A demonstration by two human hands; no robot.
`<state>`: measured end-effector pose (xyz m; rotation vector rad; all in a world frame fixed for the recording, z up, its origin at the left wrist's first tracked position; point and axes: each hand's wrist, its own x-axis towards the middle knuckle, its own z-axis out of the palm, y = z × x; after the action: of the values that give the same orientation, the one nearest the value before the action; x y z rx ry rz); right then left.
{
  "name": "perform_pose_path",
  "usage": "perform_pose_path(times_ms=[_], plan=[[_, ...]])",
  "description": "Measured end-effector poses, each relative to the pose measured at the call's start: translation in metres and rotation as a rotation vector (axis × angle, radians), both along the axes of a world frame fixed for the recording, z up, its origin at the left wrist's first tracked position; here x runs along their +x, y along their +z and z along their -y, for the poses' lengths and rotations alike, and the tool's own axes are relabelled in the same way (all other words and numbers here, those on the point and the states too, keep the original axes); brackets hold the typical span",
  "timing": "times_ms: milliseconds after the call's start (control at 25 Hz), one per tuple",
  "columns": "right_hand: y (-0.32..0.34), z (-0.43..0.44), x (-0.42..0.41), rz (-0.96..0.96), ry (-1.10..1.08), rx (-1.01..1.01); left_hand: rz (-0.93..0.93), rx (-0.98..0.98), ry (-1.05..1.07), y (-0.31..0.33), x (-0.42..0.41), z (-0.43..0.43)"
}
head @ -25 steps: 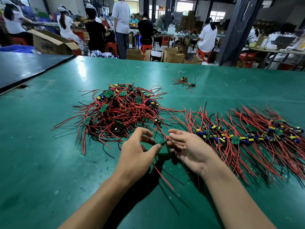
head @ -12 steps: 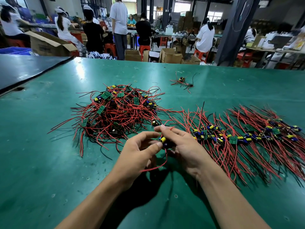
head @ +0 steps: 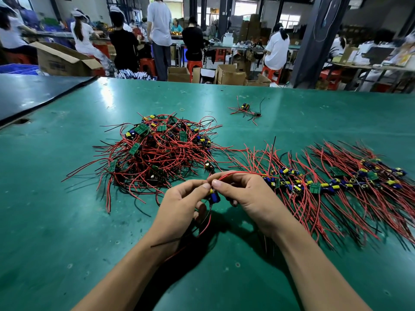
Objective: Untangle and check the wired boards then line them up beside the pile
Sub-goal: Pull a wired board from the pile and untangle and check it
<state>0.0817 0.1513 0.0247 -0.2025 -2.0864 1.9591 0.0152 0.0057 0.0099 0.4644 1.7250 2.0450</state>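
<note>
A tangled pile of small green wired boards (head: pixel 157 151) with red and black leads lies on the green table (head: pixel 56 209) ahead of me. To its right, a row of boards (head: pixel 332 182) lies lined up with their wires fanned toward me. Between them, just above the table, my left hand (head: pixel 179 205) and my right hand (head: pixel 249 198) both pinch one wired board (head: pixel 213 196) with a blue capacitor. Its red lead arcs over my right fingers and other leads hang down under my left wrist.
A small separate bundle of wired boards (head: pixel 246 110) lies farther back on the table. A dark mat (head: pixel 33 95) borders the table at the left. Beyond the far edge, people work among cardboard boxes (head: pixel 60 61) and red stools.
My hands lifted one board out from the pile's near edge and brought it together between them. They have turned it so its blue capacitor faces me, with the wires now trailing below.
</note>
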Motion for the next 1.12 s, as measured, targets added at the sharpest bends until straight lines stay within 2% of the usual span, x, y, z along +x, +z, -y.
perform_pose_path(times_ms=[120,280,360,560,680,800,960,1040,1120], plan=[[-0.002,-0.003,0.000,-0.001,-0.053,0.035,-0.035,0.024,-0.048,-0.004,0.003,0.001],[-0.003,-0.006,-0.001,-0.019,-0.105,0.099,-0.299,-0.080,-0.141,-0.004,0.005,0.003],[-0.006,-0.006,-0.002,-0.017,-0.129,0.155,-0.362,-0.142,-0.169,-0.004,0.005,0.003],[-0.008,-0.003,-0.002,0.048,-0.098,0.274,-0.281,-0.214,-0.213,-0.006,0.007,0.001],[-0.007,-0.003,-0.002,0.026,-0.151,0.297,-0.214,-0.183,-0.171,-0.007,0.010,-0.002],[-0.007,-0.001,-0.003,0.024,-0.149,0.231,-0.161,-0.091,-0.154,-0.007,0.012,-0.005],[-0.009,0.004,-0.001,0.147,0.065,0.022,-0.006,0.025,-0.220,-0.006,0.013,-0.003],[-0.008,0.002,0.001,0.186,0.129,-0.028,-0.049,-0.016,-0.257,-0.007,0.012,-0.001],[-0.007,0.001,0.003,0.188,0.092,-0.022,-0.123,-0.064,-0.273,-0.008,0.010,0.000]])
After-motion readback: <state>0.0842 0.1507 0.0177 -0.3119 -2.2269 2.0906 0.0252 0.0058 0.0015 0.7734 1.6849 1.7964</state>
